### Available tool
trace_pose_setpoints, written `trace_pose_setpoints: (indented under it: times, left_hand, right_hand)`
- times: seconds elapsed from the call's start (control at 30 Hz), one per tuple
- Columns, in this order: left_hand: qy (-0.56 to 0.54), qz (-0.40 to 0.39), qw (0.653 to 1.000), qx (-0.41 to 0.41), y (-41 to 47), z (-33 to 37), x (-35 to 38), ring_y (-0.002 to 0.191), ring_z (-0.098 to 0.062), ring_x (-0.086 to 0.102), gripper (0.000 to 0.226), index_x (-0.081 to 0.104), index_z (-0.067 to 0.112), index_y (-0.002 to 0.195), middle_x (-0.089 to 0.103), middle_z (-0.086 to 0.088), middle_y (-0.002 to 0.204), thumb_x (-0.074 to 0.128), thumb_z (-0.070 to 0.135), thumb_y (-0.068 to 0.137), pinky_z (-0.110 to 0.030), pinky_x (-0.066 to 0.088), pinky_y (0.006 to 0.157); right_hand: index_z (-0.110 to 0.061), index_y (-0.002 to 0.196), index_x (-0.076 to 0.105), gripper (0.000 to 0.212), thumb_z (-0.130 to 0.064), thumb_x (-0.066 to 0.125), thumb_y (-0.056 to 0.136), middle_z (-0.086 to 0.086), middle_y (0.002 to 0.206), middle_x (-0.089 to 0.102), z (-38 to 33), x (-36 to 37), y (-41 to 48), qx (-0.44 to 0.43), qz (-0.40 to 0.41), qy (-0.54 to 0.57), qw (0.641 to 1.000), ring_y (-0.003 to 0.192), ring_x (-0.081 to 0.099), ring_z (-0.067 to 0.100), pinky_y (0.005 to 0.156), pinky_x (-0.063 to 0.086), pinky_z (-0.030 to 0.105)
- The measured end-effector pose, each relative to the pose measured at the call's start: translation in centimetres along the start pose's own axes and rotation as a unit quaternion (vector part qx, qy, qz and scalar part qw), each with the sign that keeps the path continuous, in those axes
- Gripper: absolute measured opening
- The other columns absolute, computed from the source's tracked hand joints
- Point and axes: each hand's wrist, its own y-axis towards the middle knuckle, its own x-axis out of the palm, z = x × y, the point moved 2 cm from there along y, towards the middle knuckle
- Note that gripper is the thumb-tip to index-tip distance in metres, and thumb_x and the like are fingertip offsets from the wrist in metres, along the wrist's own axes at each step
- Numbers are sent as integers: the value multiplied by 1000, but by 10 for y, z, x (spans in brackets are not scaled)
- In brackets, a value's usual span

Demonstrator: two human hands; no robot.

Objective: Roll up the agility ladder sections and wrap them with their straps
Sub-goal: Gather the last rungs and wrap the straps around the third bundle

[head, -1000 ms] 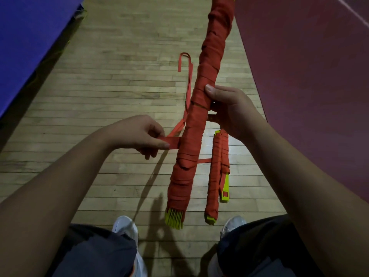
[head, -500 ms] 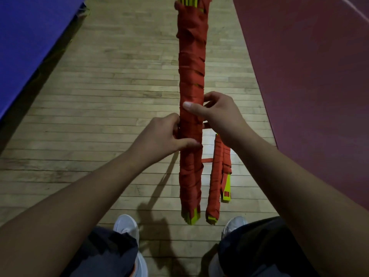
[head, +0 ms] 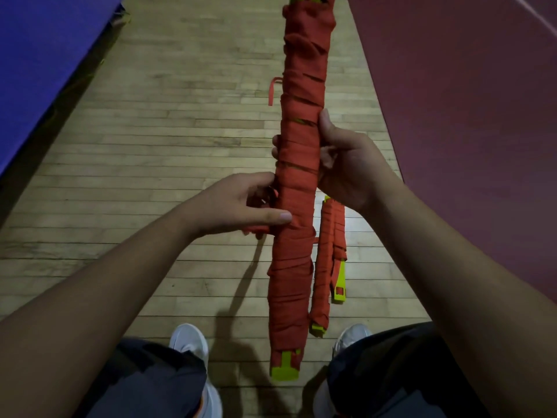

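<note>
Open room: wood floor (head: 180,131) runs as a strip straight ahead, hemmed by a blue mat (head: 45,70) edge on the left and a maroon mat (head: 467,116) edge on the right; the strip narrows with distance, and the left half of it is bare boards. My shoes (head: 190,342) are at the near edge, one each side of the work. Ladder bundle (head: 297,267) is off the floor, in both hands, between my knees and out in front. Long axis runs near to far, roughly along the floor strip and across the boards, leaning slightly right at the far end; the top is cut by the frame edge. Near end shows yellow-green rung ends (head: 284,369), orange webbing wound along the whole length. Right hand (head: 346,170) grips mid-bundle, fingers (head: 275,149) wrapped round the back and showing on the left side, thumb lying up the right side. Left hand (head: 241,203) just below it on the left side, thumb flat on the wrap, fingers curled on the strap tail (head: 256,229), which sticks out under the hand. A loose strap loop (head: 272,92) pokes out left of the bundle higher up. Second bundle (head: 327,260), thinner, lies on the floor just right of the held one, same axis, apart from my hands.
</note>
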Motion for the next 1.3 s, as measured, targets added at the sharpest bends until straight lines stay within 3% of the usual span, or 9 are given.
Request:
trace_pose_setpoints:
  times: [0.13, 0.27, 0.37, 0.53, 0.6, 0.73, 0.87, 1.07, 1.3]
  left_hand:
    - [110, -62, 989, -71, -3, -4, -10, 60, -24, 70, 23, 69, 21, 103, 74, -8, 77, 79, 31, 85, -36, 58, 59]
    - [159, -67, 977, -121, -8, -6, -28, 58, -20, 66, 9, 74, 16, 93, 75, -8, 73, 68, 21, 95, -28, 52, 57]
    - [132, -34, 986, -100, -8, -5, -35, 58, -19, 63, 9, 75, 14, 94, 75, -9, 76, 66, 17, 96, -31, 51, 58]
    - [101, 42, 993, -53, -6, -1, -28, 62, -16, 64, 11, 74, 11, 99, 75, -5, 79, 63, 11, 97, -30, 52, 59]
    - [71, 78, 994, -38, -5, 2, -20, 61, -12, 64, 11, 73, 10, 100, 75, -4, 78, 63, 9, 97, -25, 52, 58]
    - [36, 133, 990, -30, -1, 4, -1, 67, -7, 67, 24, 73, 15, 102, 75, 0, 82, 77, 32, 86, -23, 53, 61]
    - [154, 209, 965, -35, 3, 4, 9, 76, 0, 68, 46, 72, 22, 102, 73, 9, 85, 85, 51, 69, -12, 48, 63]
    - [243, 270, 931, -29, 7, 3, 17, 69, -11, 61, 40, 69, 21, 93, 65, 5, 73, 80, 55, 73, -31, 46, 61]
    - [49, 242, 969, -21, 10, -2, -7, 71, -18, 70, 16, 77, 24, 94, 75, 6, 77, 79, 37, 85, -35, 57, 65]
  right_hand:
    - [6, 111, 53, 43, -30, 30, 110, 6, 68, 72, -8, -5, -4, -8, 13, -5, 1000, 66, 71, 14, 89, 57, 34]
    - [-3, 112, 63, 36, -31, 41, 103, 17, 99, 69, -12, -18, -3, -5, 18, -33, 999, 91, 68, 28, 96, 53, 40]
    - [-3, 107, 63, 31, -29, 49, 98, 17, 97, 66, -8, -23, 1, -6, 25, -38, 999, 89, 66, 27, 86, 45, 32]
    - [3, 117, 58, 33, -23, 59, 97, 24, 111, 53, -5, -25, 5, -27, 67, -73, 995, 91, 61, 32, 65, 60, 32]
    - [2, 114, 62, 31, -24, 63, 96, 22, 106, 57, -4, -24, 5, -35, 83, -128, 988, 93, 61, 33, 69, 58, 36]
    - [2, 108, 72, 36, -26, 79, 86, 12, 92, 68, 0, -18, 6, -43, 131, -204, 969, 86, 66, 25, 78, 57, 43]
    - [-1, 96, 69, 40, -32, 87, 77, 8, 83, 69, 6, -7, 7, -50, 183, -266, 945, 74, 67, 16, 74, 60, 39]
    - [-4, 104, 71, 43, -37, 85, 79, 16, 97, 77, 8, 3, 2, -67, 216, -315, 922, 80, 77, 23, 68, 62, 43]
    - [-5, 108, 64, 39, -38, 74, 90, 8, 93, 67, 8, -14, 3, -17, 160, -184, 970, 85, 67, 21, 72, 58, 33]
